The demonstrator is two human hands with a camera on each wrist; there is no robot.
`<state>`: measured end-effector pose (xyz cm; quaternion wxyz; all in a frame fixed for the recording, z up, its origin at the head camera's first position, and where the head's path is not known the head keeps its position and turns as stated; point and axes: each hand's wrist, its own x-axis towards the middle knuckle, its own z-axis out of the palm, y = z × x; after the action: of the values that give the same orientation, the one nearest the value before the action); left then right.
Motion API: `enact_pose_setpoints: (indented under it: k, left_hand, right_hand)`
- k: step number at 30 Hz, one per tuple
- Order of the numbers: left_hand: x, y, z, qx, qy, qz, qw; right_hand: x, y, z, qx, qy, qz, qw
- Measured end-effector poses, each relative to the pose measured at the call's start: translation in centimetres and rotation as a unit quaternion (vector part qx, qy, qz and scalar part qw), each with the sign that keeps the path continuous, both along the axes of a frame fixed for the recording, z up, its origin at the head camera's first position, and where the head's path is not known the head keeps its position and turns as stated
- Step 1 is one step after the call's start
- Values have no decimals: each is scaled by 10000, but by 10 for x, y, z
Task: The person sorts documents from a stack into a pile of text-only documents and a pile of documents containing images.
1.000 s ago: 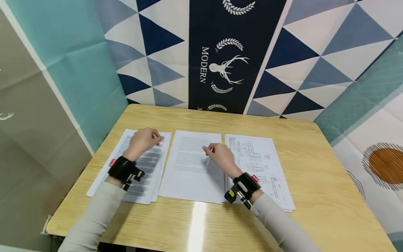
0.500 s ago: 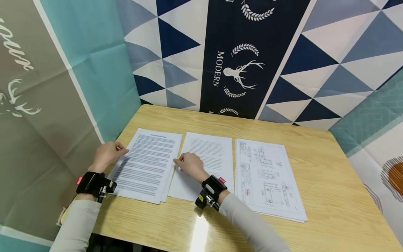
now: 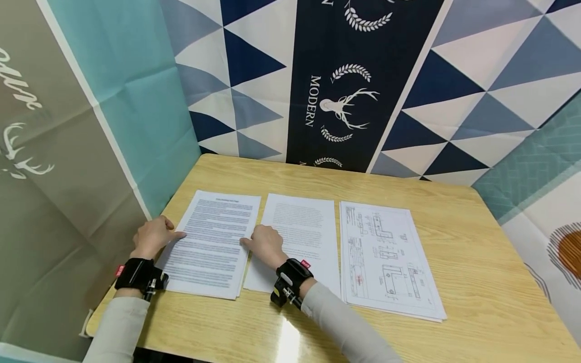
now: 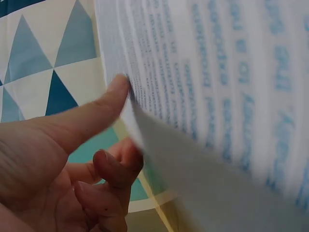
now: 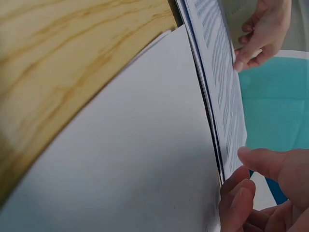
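On the left of the table lies a stack of printed sheets [image 3: 213, 237] covered in lines of text. My left hand [image 3: 152, 236] pinches its left edge. In the left wrist view the thumb [image 4: 113, 99] lies on the top sheet, the fingers [image 4: 116, 164] are at the underside, and the paper edge lifts and bends. At the stack's right edge my right hand [image 3: 267, 244] pinches too. In the right wrist view its thumb [image 5: 263, 162] lies over the top and the curled fingers [image 5: 236, 198] are against the side. The right forearm passes over the middle sheets.
A middle pile of text sheets [image 3: 299, 222] lies close beside the left stack. Further right is a pile of technical drawings [image 3: 386, 252]. The wooden table [image 3: 481, 282] meets patterned cloth walls [image 3: 254, 75] at the back and left.
Both hands have moved left, from above the papers to the two side edges of the left stack, and now grip it. A sheet that stuck out at its right sits more even with the rest.
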<state>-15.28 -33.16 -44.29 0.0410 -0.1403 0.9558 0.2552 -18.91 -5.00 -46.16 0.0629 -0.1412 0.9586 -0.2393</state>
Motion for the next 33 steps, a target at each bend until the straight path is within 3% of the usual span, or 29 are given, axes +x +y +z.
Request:
enact_pose_setpoints:
  k: [9,17,24,33]
  left_hand:
    - [0,-2,1,-10,187,-93,9998]
    - [1,-4,9,88,189,-219,9995]
    - [4,-7,14,249,385,-243,9987]
    - [2,-7,22,213,610,-487,9967]
  right_hand:
    - [-1,-6,-2,-100,-195,-7,9998]
    - [-1,-7,1,-306,-243,90,9992]
    - [0,-8,2,-812,29,243,9964]
    - [-1,-5,8,-1183,-241,93,9926]
